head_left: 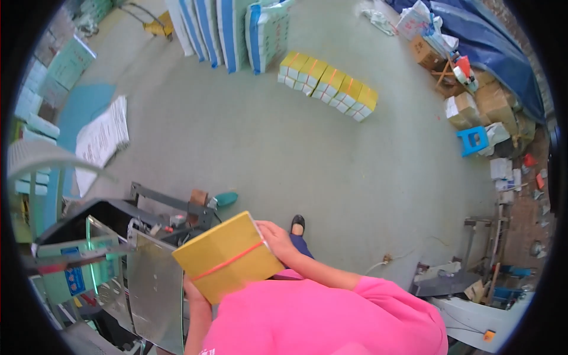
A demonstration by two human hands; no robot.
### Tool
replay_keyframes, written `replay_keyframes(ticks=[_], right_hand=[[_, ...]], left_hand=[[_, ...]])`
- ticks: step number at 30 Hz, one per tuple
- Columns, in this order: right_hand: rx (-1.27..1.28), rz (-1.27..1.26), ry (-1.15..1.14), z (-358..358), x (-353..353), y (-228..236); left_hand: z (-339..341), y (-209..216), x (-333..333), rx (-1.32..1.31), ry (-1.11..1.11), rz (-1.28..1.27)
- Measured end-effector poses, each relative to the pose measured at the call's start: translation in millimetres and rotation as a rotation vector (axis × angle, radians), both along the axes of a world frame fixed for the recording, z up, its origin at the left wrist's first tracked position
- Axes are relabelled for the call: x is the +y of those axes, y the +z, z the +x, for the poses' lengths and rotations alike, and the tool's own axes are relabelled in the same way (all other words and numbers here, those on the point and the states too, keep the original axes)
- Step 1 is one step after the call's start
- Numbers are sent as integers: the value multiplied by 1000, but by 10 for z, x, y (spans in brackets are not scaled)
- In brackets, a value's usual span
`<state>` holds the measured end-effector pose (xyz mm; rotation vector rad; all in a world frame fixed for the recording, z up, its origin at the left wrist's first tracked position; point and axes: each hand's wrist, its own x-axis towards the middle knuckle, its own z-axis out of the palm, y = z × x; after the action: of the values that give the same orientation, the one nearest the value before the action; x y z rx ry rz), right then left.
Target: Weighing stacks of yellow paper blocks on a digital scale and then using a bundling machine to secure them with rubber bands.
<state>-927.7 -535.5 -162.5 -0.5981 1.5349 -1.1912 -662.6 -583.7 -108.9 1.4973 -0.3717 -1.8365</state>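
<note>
Between my two hands is a yellow, flat-faced rectangular bundle (pixel 228 251) with an orange-red strap around it. It is tilted in front of my body. My right hand (pixel 278 239) grips its right edge, with the fingers curled around the side. My left hand (pixel 196 294) holds the lower left edge, and its fingers are mostly hidden by the bundle. Just left of the bundle stands a machine with a metal plate (pixel 157 284).
Several similar yellow-topped strapped bundles (pixel 328 83) stand in a row on the floor (pixel 254 142), beside tall white-and-blue sacks (pixel 228 35). A blue stool (pixel 473 141) and cardboard boxes (pixel 494 106) line the right side. A white sack (pixel 105 139) lies at left.
</note>
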Motion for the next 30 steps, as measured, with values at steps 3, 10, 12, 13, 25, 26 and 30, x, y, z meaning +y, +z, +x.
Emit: replay_keyframes(ticks=[3,10,12,13,25,26,30], right_hand=[[-38,106,-77,-728,170,13],[19,-4,-166,-2199,-422,275],[-9,-27,-174,-2500,-682,192],[51,-15,-211,-2640,-802,69],[-266,173,-378,-4949,-2803,-88],[-304,189,-376,-5153,-2969,-91],[-364,170,-331,-5963,-3678,-304]], left_hand=[[-696,-235,-50,-213,-128,25],[-2354,176,-802,79,-143,-59],[-2782,272,-1139,117,-152,21],[-2975,243,-1301,119,-129,14],[-5343,-243,-3669,29,-373,60],[-5515,-291,-3838,49,-373,60],[-6172,-733,-4519,145,-418,145]])
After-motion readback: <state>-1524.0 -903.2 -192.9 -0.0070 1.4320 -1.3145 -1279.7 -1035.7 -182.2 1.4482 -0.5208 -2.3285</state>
